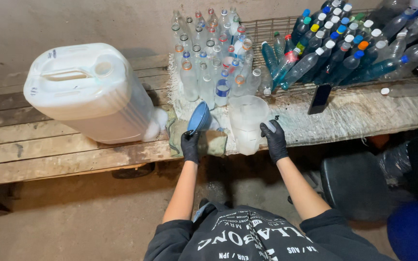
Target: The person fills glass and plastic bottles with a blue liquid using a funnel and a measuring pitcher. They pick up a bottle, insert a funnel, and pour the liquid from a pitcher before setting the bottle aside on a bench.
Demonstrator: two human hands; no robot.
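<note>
While both gloved hands work at wooden bench (73, 159), clear plastic jug (246, 123) serves as landmark. Left hand (190, 145), fingers closed, pinches blue funnel (199, 118) just left of jug. Right hand (274, 140) curled round jug's right side, gripping it. Upright empty bottles (209, 58) stand directly behind jug. Capped bottles (344, 48) lie stacked behind-right. White jerrycan (90, 92) lies well left. Dark phone (320, 98) rests right of jug.

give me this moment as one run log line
left hand holds blue funnel | right hand grips clear jug | white jerrycan at left | empty bottles behind | wooden bench
</note>
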